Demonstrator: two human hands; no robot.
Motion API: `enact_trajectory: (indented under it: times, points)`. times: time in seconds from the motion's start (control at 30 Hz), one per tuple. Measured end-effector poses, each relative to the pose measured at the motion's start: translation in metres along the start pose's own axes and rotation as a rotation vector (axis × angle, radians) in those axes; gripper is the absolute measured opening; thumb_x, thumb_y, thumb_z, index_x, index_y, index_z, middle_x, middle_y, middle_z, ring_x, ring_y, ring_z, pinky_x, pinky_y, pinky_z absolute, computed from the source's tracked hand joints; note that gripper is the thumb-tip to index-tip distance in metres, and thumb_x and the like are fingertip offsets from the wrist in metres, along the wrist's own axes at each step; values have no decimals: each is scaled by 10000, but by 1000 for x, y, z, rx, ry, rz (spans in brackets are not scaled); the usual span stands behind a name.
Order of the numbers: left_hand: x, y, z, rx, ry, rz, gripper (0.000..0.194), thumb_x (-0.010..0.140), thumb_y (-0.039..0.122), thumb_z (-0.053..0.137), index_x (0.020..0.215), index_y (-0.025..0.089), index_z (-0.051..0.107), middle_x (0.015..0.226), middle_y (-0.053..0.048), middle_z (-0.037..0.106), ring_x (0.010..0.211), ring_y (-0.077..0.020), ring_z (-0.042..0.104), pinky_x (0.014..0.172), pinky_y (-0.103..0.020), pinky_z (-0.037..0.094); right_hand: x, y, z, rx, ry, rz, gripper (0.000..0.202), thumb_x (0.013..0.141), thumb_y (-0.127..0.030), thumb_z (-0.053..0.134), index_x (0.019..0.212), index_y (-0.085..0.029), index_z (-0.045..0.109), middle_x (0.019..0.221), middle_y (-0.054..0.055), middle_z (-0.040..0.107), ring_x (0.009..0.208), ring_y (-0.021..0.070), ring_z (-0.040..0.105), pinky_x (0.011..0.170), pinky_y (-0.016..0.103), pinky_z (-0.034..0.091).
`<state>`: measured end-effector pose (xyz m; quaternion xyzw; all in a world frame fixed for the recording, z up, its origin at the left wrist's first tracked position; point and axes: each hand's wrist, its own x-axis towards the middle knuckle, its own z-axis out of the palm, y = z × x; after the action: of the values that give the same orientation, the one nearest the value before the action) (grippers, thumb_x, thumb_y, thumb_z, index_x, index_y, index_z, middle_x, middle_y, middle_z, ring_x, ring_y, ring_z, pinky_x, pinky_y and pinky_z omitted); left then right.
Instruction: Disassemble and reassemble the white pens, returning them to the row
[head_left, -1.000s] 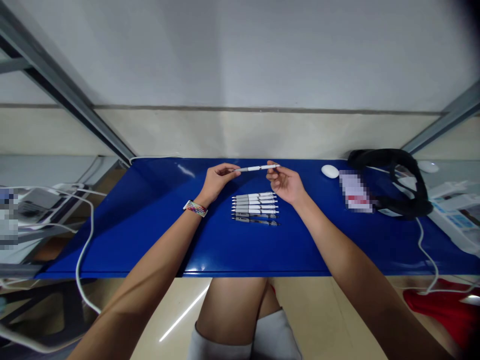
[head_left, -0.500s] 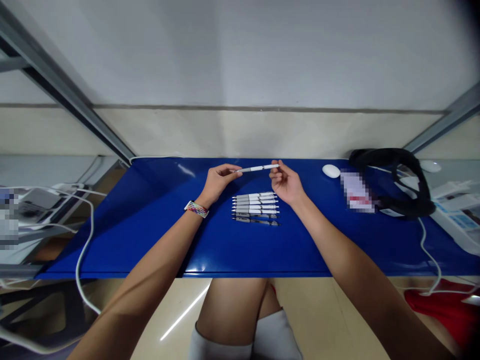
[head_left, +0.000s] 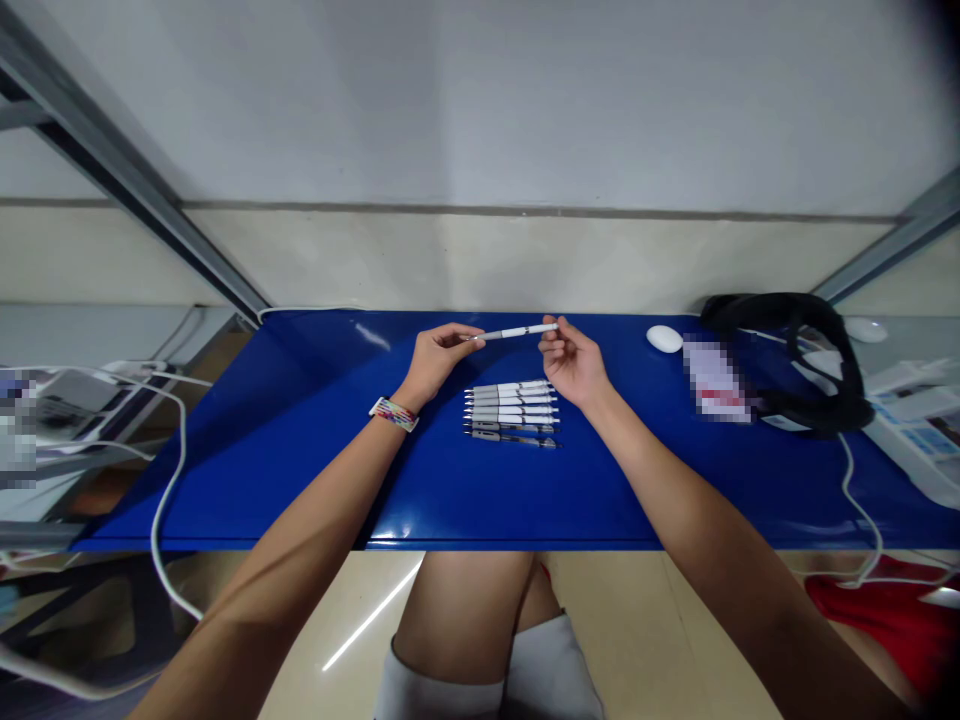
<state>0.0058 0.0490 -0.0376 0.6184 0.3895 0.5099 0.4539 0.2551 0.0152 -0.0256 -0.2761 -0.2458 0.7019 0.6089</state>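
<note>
A white pen with a grey grip [head_left: 516, 332] is stretched level between my two hands, above the blue table [head_left: 435, 500]. My left hand [head_left: 442, 358], with a colourful band on its wrist, pinches the tip end. At the other end, the fingers of my right hand [head_left: 573, 362] close on the pen's button end. Just below, several white pens [head_left: 510, 402] lie side by side with their tips to the left. Nearest to me in that row are dark clear-barrelled pens [head_left: 517, 438].
On the right of the table are a white oval mouse [head_left: 664, 339], a blurred-out packet [head_left: 716, 378] and a black headband device [head_left: 847, 370]. A white cable [head_left: 180, 480] hangs over the left side. Behind the table stands a pale wall [head_left: 450, 260].
Both hands keep their hold on the pen, which has hardly moved. The whole view has shifted very slightly; the row of pens lies as before.
</note>
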Motion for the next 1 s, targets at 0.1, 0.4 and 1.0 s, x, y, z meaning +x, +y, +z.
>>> enact_trajectory:
  times: [0.1, 0.4, 1.0]
  points:
    - [0, 1, 0, -6, -7, -7, 296, 746, 413, 942, 956, 221, 863, 834, -36, 789, 754, -166, 657, 761, -330, 523, 1, 1, -1, 33, 21, 12, 173, 1019, -349, 722, 955, -188, 732, 678, -24, 633, 554, 48, 542, 489, 117, 490]
    - [2, 0, -1, 7, 6, 6, 290, 741, 416, 942, 944, 223, 864, 788, -24, 769, 725, -161, 639, 735, -325, 515, -2, -1, 0, -3, 22, 7, 94, 981, -288, 730, 1004, -197, 728, 732, -15, 650, 614, 70, 574, 543, 151, 523]
    - [-1, 2, 2, 26, -10, 33, 272, 771, 401, 927, 959, 216, 860, 824, -36, 783, 747, -169, 656, 761, -340, 532, -5, 0, 2, 40, 42, 5, 77, 943, -261, 673, 978, -198, 702, 693, -18, 567, 581, 98, 488, 499, 199, 458]
